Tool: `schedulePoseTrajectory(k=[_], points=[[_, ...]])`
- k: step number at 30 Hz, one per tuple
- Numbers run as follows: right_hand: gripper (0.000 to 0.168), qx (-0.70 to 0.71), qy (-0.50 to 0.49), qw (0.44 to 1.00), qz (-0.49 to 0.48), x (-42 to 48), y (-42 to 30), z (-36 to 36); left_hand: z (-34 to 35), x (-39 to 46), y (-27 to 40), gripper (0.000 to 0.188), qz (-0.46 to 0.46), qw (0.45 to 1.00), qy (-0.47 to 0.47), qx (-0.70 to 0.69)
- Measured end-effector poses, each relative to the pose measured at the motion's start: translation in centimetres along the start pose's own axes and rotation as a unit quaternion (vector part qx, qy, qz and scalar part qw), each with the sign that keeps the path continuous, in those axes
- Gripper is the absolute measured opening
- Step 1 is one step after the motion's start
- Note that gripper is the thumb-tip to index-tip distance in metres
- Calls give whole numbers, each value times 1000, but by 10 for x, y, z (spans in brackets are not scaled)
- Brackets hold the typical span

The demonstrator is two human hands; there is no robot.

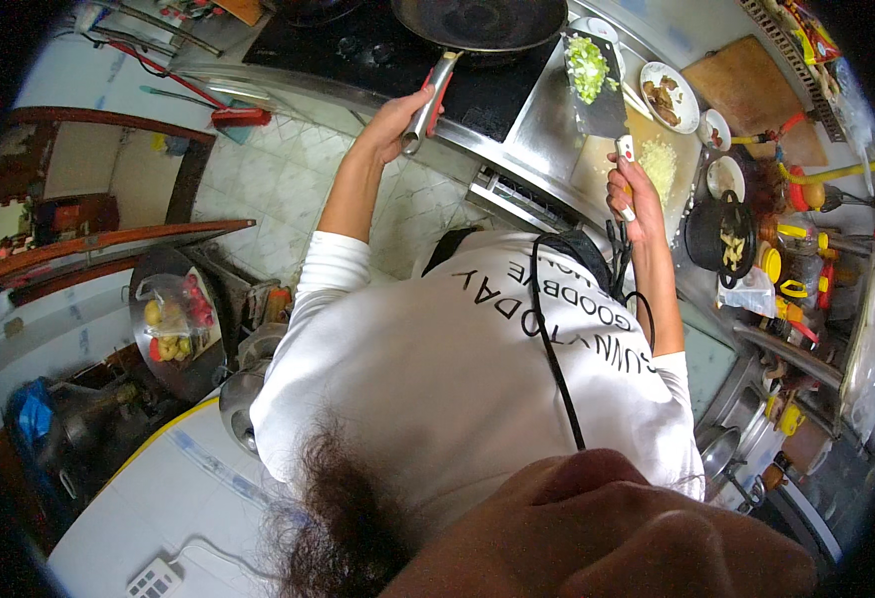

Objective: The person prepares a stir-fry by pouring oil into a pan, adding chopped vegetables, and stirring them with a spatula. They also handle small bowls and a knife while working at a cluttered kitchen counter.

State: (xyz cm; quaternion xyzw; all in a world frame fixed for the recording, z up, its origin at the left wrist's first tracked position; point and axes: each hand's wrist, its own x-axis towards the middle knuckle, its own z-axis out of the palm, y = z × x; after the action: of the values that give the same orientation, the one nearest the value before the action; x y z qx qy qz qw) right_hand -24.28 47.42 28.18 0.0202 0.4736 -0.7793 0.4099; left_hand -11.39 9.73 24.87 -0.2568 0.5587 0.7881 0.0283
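Observation:
My left hand (400, 123) is closed around the metal-and-red handle (431, 101) of a dark frying pan (482, 26) on the black stovetop (497, 90). In my right hand (635, 187) is the white handle of a cleaver (594, 119). Its broad dark blade lies roughly level and carries a heap of chopped pale-green vegetable (588, 69). The blade is over the steel counter, just right of the stove. Below and beside my right hand lies a cutting board (594, 170) bearing finely chopped pale pieces (658, 168).
Right of the board stand a plate of brown food pieces (665, 97), small bowls (724, 179) and a black pot (699, 232). Bottles (796, 254) crowd the right side. A wooden board (759, 97) leans behind. A black cord (557, 359) hangs across my shirt.

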Motion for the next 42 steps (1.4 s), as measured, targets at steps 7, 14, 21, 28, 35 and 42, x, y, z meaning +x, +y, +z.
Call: schedulePoseTrajectory(k=[7, 14, 21, 28, 35, 42], points=[[21, -24, -5, 1000, -17, 30, -33, 41, 1, -8, 43, 43, 38, 999, 0, -33], [19, -127, -23, 991, -44, 90, -63, 75, 6, -5, -8, 43, 7, 1000, 6, -8], [20, -263, 17, 958, -112, 184, -64, 86, 11, -13, -10, 39, 21, 995, 24, -94], [27, -587, 74, 773, -229, 231, -64, 109, -19, -1, -40, 31, 78, 982, 102, -138], [20, -401, 39, 906, -130, 220, -72, 97, -57, -12, -39, 22, 134, 965, 222, -38], [14, -220, -43, 974, -40, 168, -79, 106, 9, 15, 65, 26, 495, 751, 213, 382]])
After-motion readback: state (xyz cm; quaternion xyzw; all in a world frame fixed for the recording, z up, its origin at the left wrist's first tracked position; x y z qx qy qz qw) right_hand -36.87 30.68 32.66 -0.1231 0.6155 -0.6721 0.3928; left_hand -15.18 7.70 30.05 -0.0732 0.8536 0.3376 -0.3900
